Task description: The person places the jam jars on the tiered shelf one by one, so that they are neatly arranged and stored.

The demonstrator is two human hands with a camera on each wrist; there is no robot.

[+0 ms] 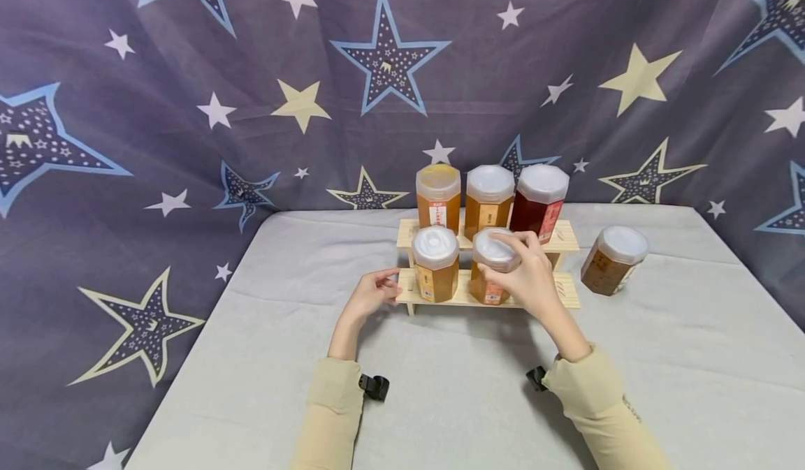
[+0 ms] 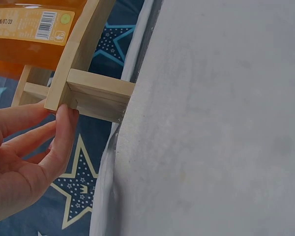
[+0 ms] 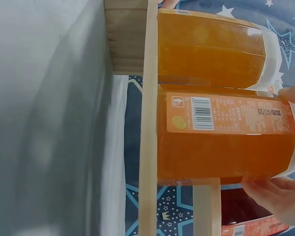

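A two-tier wooden rack [image 1: 569, 292] stands on the table with jars on both steps. My right hand [image 1: 533, 274] grips the front-right jar [image 1: 483, 288] around its white lid, thumb and fingers on opposite sides. That jar of amber contents [image 3: 226, 152] stands upright on the lower step, its orange label showing a barcode. Beside it on the left is another amber jar [image 1: 445, 281] with a yellow-orange label. My left hand [image 1: 370, 295] pinches the left end of the lower step; its fingertips [image 2: 64, 115] touch the wood's corner.
On the upper step stand two amber jars [image 1: 438, 208] [image 1: 487, 215] and a dark red jar [image 1: 528, 211]. A brown jar [image 1: 604, 271] with a white lid sits on the grey-covered table [image 1: 453, 400], right of the rack. A star-patterned curtain [image 1: 251, 58] hangs behind.
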